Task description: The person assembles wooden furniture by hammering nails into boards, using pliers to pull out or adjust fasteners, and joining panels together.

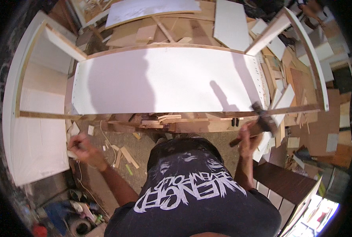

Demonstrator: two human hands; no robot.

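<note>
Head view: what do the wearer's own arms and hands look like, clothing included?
Left hand and right hand are ungloved, with bare forearms. Short dark sleeves belong to a dark T-shirt printed with large white lettering.

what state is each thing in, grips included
hammer: held, head up beyond the hand
right grip: closed around the hammer
left grip: fingers curled, contents unclear
wide white panel: partly in shadow
loose wood strips: scattered on the floor
</note>
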